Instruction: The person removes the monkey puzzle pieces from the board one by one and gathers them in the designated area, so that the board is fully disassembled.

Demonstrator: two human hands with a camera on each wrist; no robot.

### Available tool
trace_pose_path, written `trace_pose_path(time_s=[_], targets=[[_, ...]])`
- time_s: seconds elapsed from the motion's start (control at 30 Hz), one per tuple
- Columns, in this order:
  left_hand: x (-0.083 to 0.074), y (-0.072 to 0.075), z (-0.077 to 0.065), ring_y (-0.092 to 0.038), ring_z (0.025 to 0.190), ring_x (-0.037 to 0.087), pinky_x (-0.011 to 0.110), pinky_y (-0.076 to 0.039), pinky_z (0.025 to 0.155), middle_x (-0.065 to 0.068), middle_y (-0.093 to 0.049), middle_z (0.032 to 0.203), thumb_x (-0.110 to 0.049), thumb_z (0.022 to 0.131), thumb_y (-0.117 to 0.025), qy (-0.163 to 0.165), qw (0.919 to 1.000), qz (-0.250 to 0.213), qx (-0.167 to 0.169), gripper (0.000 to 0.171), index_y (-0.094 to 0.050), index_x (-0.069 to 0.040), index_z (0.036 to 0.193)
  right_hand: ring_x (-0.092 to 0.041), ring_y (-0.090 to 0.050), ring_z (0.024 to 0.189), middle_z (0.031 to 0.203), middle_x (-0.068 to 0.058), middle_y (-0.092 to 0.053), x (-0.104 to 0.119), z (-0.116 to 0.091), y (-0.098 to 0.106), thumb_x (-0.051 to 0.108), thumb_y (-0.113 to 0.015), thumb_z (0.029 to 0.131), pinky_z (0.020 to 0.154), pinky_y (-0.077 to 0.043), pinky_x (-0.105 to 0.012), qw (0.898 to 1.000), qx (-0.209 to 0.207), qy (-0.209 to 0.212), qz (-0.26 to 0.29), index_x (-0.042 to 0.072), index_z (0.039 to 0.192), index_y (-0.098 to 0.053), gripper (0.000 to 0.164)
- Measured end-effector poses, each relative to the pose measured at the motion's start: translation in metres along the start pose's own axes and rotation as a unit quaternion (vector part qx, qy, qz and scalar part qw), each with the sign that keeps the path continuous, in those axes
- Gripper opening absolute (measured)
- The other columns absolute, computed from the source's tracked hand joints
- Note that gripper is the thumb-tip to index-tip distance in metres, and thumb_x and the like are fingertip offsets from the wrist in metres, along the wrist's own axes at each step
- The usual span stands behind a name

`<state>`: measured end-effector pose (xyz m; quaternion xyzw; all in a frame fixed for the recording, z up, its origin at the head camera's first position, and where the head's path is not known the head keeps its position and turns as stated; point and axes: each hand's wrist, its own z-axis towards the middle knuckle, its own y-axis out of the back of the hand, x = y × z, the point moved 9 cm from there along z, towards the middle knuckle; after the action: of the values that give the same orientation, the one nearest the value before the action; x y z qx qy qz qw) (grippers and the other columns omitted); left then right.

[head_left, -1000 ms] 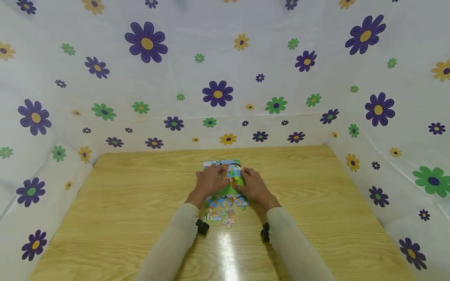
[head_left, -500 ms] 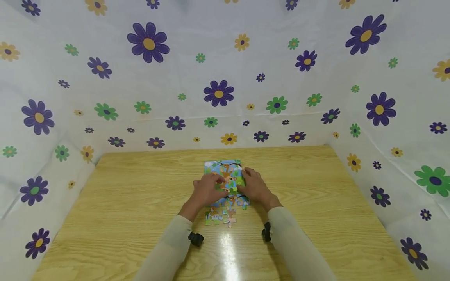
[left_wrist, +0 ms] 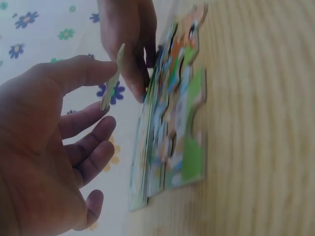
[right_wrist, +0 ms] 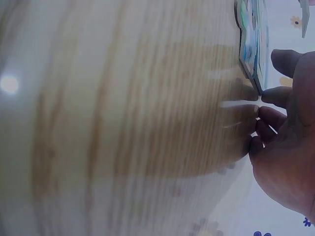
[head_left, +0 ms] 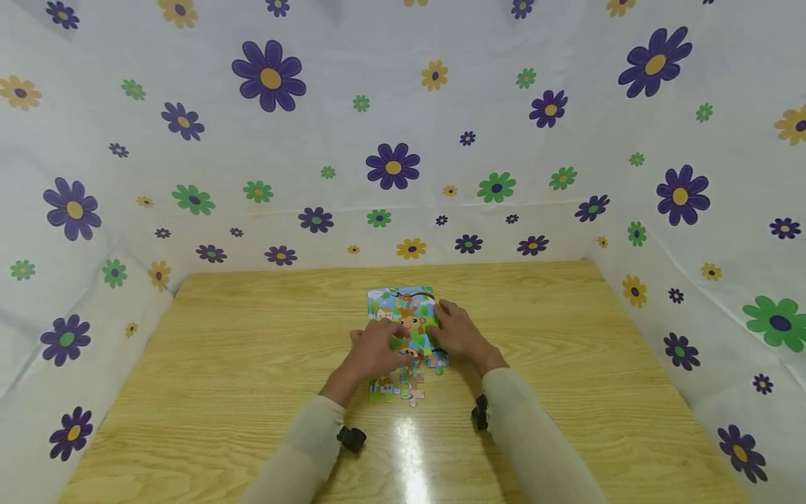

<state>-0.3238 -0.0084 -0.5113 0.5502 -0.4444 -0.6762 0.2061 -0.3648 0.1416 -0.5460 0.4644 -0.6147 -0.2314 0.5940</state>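
Note:
A monkey-picture jigsaw puzzle [head_left: 412, 323] lies at the middle back of the table, with colourful boards or layers stepped one over another in the left wrist view. My left hand [head_left: 374, 348] is over its left front part. Between thumb and index finger it pinches a thin puzzle piece [left_wrist: 112, 78], seen edge-on; the other fingers are loosely bent. My right hand [head_left: 461, 334] rests at the puzzle's right edge, a fingertip at the corner in the right wrist view and the thumb [right_wrist: 284, 61] apart from the other fingers. Joined pieces [head_left: 413, 392] with knobbed edges extend toward me.
The wooden table [head_left: 252, 350] surrounds the puzzle. White cloth walls [head_left: 340, 140] with printed flowers stand behind and at both sides. A small black device [head_left: 351, 439] is strapped to each wrist.
My left hand has drawn back toward me from over the picture, uncovering more of its upper left and the monkey. My right hand stays at the right edge, almost unmoved.

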Motion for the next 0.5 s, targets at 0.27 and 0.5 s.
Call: trace_pose_path(time_s=[0.27,0.5], targets=[[-0.021,-0.011,-0.01,-0.05,0.102,0.018,0.046,-0.026,0.079,-0.006,-0.06,0.112,-0.046,0.081,-0.074,-0.027,0.9991,0.021,0.025,0.035,-0.066,-0.026,0.109,-0.04,-0.014,0.148,0.161,-0.016,-0.015,0.0,0.002,0.0,0.035,-0.04,0.103,0.118,-0.018,-0.053,1.0,0.005,0.004,-0.017,0.005,0.153,-0.023,0.061],[-0.028,-0.028,-0.015,-0.049,0.104,0.019,0.045,-0.028,0.077,-0.007,-0.059,0.109,-0.049,0.08,-0.074,-0.04,0.9964,0.064,0.039,0.036,-0.068,-0.029,0.109,-0.043,-0.016,0.147,0.161,-0.018,-0.016,0.003,-0.001,0.003,0.033,-0.043,0.102,0.117,-0.019,-0.054,1.0,0.008,0.008,-0.028,0.002,0.153,-0.023,0.063]])
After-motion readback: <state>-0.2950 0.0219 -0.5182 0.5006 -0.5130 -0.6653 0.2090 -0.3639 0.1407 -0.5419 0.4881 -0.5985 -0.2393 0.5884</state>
